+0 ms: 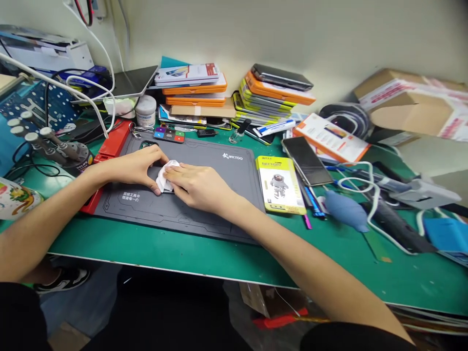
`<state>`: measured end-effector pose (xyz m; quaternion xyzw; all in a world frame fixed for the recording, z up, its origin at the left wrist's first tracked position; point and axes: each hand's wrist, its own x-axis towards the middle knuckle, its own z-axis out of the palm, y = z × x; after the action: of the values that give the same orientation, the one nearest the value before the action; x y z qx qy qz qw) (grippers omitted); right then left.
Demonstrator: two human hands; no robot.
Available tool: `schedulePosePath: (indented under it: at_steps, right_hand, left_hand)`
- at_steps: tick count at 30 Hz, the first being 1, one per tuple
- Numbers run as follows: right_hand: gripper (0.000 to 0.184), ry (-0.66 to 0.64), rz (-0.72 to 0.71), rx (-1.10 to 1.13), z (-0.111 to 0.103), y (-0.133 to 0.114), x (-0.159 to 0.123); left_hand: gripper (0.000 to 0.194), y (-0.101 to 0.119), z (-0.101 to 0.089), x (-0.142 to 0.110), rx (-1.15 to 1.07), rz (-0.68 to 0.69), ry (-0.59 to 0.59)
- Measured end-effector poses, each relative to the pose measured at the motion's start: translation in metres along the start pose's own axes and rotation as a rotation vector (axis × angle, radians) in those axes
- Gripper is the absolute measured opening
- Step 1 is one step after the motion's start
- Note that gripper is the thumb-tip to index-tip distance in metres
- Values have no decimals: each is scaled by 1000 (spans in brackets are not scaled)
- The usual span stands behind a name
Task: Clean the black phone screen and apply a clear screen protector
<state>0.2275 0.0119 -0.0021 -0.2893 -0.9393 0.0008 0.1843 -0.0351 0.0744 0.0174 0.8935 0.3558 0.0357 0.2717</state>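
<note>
My right hand (195, 184) presses a crumpled white tissue (164, 174) down with its fingers bunched together. Under the tissue a sliver of a small flat dark thing (168, 190) shows; its kind is hidden. On the other side, my left hand (141, 165) curves its thumb and fingers around the edges of the tissue and that flat thing. Both hands rest on a dark grey work mat (204, 214). Just behind my left hand lies a dark object (146, 144), mostly covered.
A red holder (114, 141) edges the mat's left side, near several screwdrivers (54, 144). To the right lie a yellow battery box (280, 185), a black phone (307, 161) and a blue air blower (345, 210). Stacked boxes (270, 95) and a white jar (146, 111) stand behind.
</note>
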Motion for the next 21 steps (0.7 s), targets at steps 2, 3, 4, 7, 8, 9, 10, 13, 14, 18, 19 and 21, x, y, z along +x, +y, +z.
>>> schedulePosePath:
  at_steps: [2,3,4,7,8,9,10,13,14,18,19,21]
  right_hand:
    - [36,30,11,7,-3,7,-13]
    - [35,51,20,17,-5,13,-23]
    - [34,80,29,33,-7,18,-34]
    - [33,158,51,48,-13,34,-67]
    - [33,183,62,35,-14,38,-76]
    - [33,207,66,24,-14,41,-83]
    - [33,232,67,13,-14,43,-88]
    - [28,305,48,-17,-13,46,-94]
    - [27,322,42,-32,-13,47,-95]
    - [22,339,11,-113,-17,51,-96]
    - [21,337,5,-126,-18,51,-97]
    - [21,328,12,-124,-21,50,-100]
  left_hand:
    - [91,0,0,-1,2,-4,2]
    - [89,0,0,-1,3,-5,2]
    - [88,0,1,-1,3,-5,-1]
    - [84,-1,2,-2,4,0,-9]
    - [83,-1,2,-3,7,3,-11]
    - [83,-1,2,-3,11,6,-13]
    - [82,0,2,-3,17,10,-14]
    - [81,4,1,-4,30,16,-17]
    - [81,5,0,-5,30,14,-18]
    - [79,13,-1,-6,36,2,-12]
    - [78,15,-2,-6,49,0,-8]
    - [77,19,-2,-6,92,-3,-2]
